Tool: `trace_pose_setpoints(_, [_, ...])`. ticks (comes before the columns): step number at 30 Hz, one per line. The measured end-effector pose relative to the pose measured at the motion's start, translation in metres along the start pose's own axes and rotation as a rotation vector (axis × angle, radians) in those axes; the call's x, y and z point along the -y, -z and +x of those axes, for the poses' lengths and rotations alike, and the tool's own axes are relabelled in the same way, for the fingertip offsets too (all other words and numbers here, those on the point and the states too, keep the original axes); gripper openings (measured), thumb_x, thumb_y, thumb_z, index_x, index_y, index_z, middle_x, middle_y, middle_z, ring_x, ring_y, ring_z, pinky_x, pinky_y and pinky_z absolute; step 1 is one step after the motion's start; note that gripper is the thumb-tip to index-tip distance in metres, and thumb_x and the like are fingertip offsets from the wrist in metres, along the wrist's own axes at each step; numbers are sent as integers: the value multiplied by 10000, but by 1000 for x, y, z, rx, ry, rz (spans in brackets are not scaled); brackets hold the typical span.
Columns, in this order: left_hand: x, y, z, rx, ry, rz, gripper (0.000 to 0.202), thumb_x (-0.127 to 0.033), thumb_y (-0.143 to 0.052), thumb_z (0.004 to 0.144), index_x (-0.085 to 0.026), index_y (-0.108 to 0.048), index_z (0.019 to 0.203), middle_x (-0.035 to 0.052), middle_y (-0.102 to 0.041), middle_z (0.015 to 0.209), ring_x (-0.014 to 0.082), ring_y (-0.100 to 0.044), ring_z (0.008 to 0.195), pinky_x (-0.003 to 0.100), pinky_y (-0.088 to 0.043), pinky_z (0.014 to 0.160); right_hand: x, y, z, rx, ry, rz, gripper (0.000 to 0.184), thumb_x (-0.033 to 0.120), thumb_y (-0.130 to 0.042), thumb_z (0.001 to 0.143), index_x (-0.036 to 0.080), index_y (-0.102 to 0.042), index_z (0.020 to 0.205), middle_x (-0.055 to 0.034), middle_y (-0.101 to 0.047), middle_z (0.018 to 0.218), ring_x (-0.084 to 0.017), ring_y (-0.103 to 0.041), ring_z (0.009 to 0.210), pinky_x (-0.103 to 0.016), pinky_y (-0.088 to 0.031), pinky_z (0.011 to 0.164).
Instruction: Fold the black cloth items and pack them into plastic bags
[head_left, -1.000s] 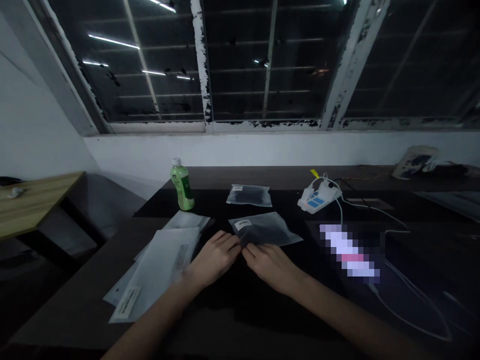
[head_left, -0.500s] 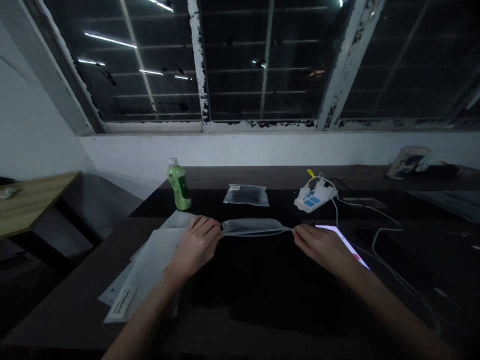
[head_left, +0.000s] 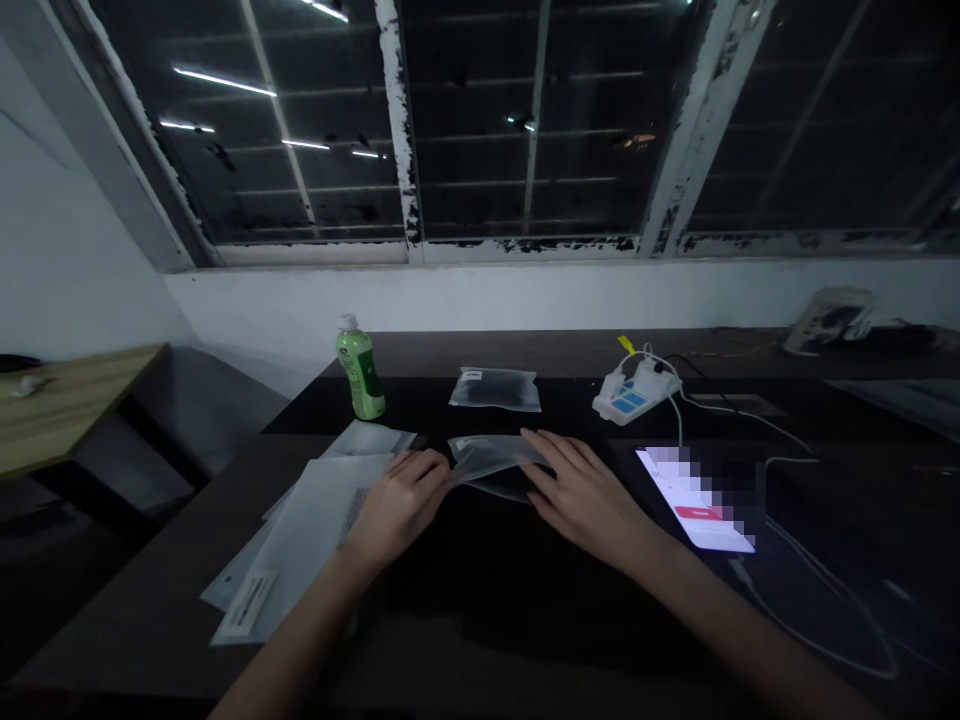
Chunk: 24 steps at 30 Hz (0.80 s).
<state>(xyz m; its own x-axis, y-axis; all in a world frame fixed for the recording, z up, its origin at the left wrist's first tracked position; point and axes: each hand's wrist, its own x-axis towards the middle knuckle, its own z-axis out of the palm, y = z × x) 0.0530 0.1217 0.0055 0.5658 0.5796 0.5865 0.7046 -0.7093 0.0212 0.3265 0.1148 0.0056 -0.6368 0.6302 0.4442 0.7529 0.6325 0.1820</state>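
Observation:
A clear plastic bag (head_left: 491, 455) with dark contents lies on the dark table (head_left: 525, 600) in front of me. My left hand (head_left: 401, 505) pinches the bag's left end with closed fingers. My right hand (head_left: 589, 495) lies flat on the bag's right part, fingers stretched out and spread. A second clear bag (head_left: 495, 388) with dark contents and a white label rests farther back, untouched.
A stack of grey-white mailer bags (head_left: 300, 540) lies at my left. A green bottle (head_left: 360, 368) stands behind them. A white power strip (head_left: 636, 392) with cables and a lit phone (head_left: 694, 495) sit at the right. A wooden table (head_left: 67, 400) is at far left.
The bag was stretched between both hands half a second ago. Now my right hand has come left and lies flat on it, while the left hand still pinches its left end.

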Motion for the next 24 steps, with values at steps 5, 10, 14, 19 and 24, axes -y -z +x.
trace_pose_setpoints(5, [-8, -1, 1, 38, -50, -21, 203, -226, -458, 1003, -185, -646, 939, 42, -667, 947, 164, -601, 794, 301, -493, 728, 4, -22, 16, 78, -80, -100, 515, 319, -772, 738, 119, -636, 1193, -220, -466, 1446, -390, -432, 1312, -529, -394, 1044])
trace_pose_setpoints(10, [-13, -6, -1, 52, -65, -115, 174, -257, -486, 999, -212, -653, 990, 24, -672, 944, 157, -635, 850, 304, -493, 780, 7, -32, 24, 117, -141, -149, 168, 144, -685, 783, 133, -724, 946, -173, -659, 1076, -321, -600, 1022, -439, -486, 891])
trace_pose_setpoints(14, [-11, 3, 1, -28, 162, -264, 301, -392, -506, 973, -216, -595, 1200, 83, -628, 1169, 225, -588, 1109, 385, -463, 964, -7, -19, 24, 16, -124, -108, 217, 65, -573, 813, 136, -710, 965, -132, -652, 1041, -257, -610, 906, -395, -493, 861])
trace_pose_setpoints(19, [1, 19, 12, -76, 817, -719, 534, -564, -319, 984, -168, -564, 1246, 111, -665, 1149, 250, -623, 1063, 428, -467, 952, -19, 4, 17, -359, 34, 12, 458, -11, -463, 836, 159, -628, 1228, -135, -632, 1132, -250, -583, 1039, -427, -477, 938])
trace_pose_setpoints(24, [-9, 21, 12, 379, 1045, -1027, 587, -694, -521, 827, -149, -678, 978, 35, -675, 796, 187, -612, 720, 284, -472, 642, -5, 1, 11, -481, 147, 91, 391, 77, -509, 925, 232, -598, 1273, -111, -632, 1208, -245, -570, 1141, -428, -499, 948])
